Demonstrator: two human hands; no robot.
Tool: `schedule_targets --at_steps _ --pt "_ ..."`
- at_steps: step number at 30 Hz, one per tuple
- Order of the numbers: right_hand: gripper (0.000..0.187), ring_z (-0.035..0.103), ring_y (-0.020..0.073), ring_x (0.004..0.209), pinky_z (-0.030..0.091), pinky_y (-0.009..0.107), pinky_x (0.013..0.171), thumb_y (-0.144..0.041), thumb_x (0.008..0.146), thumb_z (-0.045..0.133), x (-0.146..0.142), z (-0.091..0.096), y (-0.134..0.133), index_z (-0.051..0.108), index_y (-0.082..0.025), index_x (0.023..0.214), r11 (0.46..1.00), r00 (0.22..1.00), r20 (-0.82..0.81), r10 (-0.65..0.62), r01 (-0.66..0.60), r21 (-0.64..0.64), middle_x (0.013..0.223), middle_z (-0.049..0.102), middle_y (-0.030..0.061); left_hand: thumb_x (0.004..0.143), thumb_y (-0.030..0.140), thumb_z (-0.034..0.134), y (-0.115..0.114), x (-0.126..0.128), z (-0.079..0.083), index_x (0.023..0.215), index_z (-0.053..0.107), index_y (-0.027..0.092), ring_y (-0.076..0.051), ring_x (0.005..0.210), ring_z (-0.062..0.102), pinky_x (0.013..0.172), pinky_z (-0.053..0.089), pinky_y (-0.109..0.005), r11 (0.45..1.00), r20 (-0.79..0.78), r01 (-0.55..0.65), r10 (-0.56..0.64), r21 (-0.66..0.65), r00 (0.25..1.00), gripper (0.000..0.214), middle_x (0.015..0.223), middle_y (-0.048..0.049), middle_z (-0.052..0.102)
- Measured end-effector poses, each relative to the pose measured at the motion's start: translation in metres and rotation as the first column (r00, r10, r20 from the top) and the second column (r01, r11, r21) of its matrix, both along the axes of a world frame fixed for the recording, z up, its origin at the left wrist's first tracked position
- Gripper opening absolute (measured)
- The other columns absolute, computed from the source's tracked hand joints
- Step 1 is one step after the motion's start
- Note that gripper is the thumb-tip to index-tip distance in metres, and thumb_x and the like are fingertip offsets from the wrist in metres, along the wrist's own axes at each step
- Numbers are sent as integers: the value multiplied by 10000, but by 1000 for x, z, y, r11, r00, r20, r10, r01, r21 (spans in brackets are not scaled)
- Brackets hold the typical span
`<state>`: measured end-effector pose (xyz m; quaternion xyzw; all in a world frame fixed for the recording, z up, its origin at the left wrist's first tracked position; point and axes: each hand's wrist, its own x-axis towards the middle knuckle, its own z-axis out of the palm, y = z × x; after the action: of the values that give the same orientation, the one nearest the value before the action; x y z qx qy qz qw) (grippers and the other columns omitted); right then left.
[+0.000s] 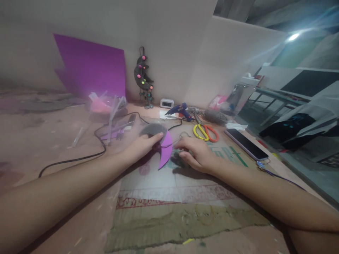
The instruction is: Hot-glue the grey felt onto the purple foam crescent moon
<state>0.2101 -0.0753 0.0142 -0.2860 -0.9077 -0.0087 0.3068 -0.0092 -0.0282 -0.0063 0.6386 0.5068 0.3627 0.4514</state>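
Note:
My left hand [150,143] grips a crescent-shaped cutout [166,150] with a purple face and a dark grey part, its pointed tip hanging toward me. The thumb presses on the grey part, and the other fingers are hidden behind it. A thin grey cord [167,145] crosses the purple face and runs toward my right hand [197,153]. That hand is just right of the crescent, its fingers curled together at the cord's end; the exact pinch is blurred. Both hands are above a printed cardboard sheet [164,218].
Behind the hands are a blue glue gun [181,111], scissors [205,132] with yellow and orange handles, and a small white clock [166,103]. A phone [246,144] lies right. A decorated moon hanging [143,76] and purple sheet [95,67] are at the wall. A black cable [76,160] crosses left.

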Motion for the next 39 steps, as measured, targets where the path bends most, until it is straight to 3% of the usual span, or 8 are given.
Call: schedule_targets --at_steps 4,8,12,15,19,30,36,39 --pt "276 512 112 605 433 278 627 -377 898 564 -2 -3 3 521 -186 1092 982 983 -57 -173 168 -87 1028 623 91 802 533 564 -1 1 6 700 610 172 -173 598 535 587 416 -275 992 13 95 -97 88 995 378 612 -24 591" --pt "435 548 142 610 419 287 614 -411 856 623 -4 -3 6 509 -176 1204 905 937 53 -344 346 -247 870 655 57 800 495 600 -1 2 7 733 615 171 -148 542 511 515 378 -248 991 101 98 -107 91 989 331 606 -15 584" --pt "291 597 179 795 451 315 730 -313 866 623 -2 -6 15 590 -179 1122 937 968 66 -241 249 -243 995 668 88 785 478 636 -1 3 6 709 595 171 -122 485 463 443 326 -226 991 159 98 -111 88 981 319 575 0 557" --pt "129 592 183 854 452 321 797 -245 912 545 2 -9 23 649 -171 929 962 989 53 -141 149 -230 918 671 77 790 503 625 -2 3 6 634 547 175 -101 428 416 404 281 -222 995 144 88 -93 41 985 372 509 17 499" --pt "176 583 169 791 446 298 742 -252 933 503 5 -12 26 651 -166 892 945 975 18 -222 219 -244 832 665 57 803 523 591 -3 3 5 569 478 189 -86 367 354 379 219 -228 997 136 59 -52 -47 989 424 435 35 422" --pt "183 607 174 784 434 294 722 -291 912 527 10 -10 33 659 -181 849 906 927 -74 -367 338 -254 830 695 43 797 444 596 -8 6 11 552 466 192 -86 394 347 393 223 -233 997 116 67 -63 -32 991 375 442 41 420" --pt "211 602 175 741 440 295 694 -340 908 523 18 -3 36 665 -194 852 863 851 -195 -488 437 -253 802 690 33 784 415 629 -8 6 11 560 499 193 -93 386 362 382 214 -231 997 136 78 -74 -21 988 341 429 36 429" --pt "238 611 186 787 447 307 727 -355 921 502 19 -4 38 664 -193 857 868 860 -181 -477 430 -248 840 694 44 785 418 628 -7 6 11 557 505 190 -96 386 373 384 232 -232 997 125 79 -77 -6 989 345 424 30 442"
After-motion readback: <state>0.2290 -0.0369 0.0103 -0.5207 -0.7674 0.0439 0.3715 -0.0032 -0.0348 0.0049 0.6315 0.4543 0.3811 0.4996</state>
